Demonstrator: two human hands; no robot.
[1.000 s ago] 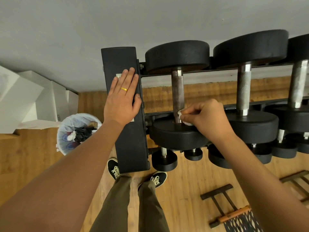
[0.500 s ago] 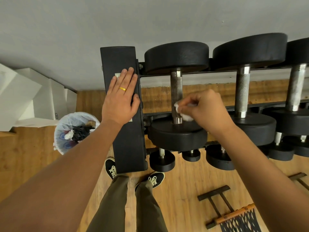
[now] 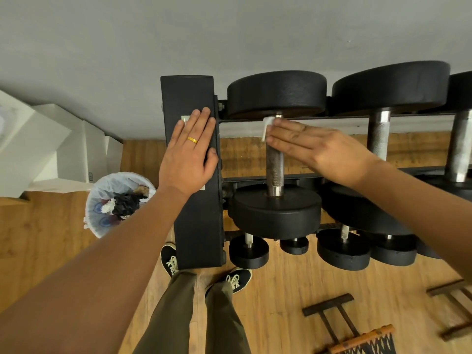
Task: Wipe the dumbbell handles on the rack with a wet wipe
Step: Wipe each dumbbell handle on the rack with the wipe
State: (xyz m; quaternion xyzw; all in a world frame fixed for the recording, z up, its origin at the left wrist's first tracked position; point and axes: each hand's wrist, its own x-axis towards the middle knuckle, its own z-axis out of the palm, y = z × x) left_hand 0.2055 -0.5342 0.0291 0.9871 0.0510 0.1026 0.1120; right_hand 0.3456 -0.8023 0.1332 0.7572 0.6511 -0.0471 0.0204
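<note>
A black dumbbell rack holds large black dumbbells on its top tier. The leftmost one has a knurled steel handle between two round plates. My right hand lies across the far end of that handle with straight fingers, pressing a white wet wipe against it. My left hand, with a gold ring, rests flat on the rack's black end panel. A second dumbbell handle stands to the right, and a third shows at the frame's right edge.
A bin with a white liner and rubbish sits on the wood floor left of the rack. Smaller dumbbells sit on the lower tier. My shoes are by the rack's base. A wooden frame with netting lies on the floor at right.
My right hand slid the wipe from the near end of the handle up to the far end, and its fingers went from pinching to straight. My left hand stayed on the panel.
</note>
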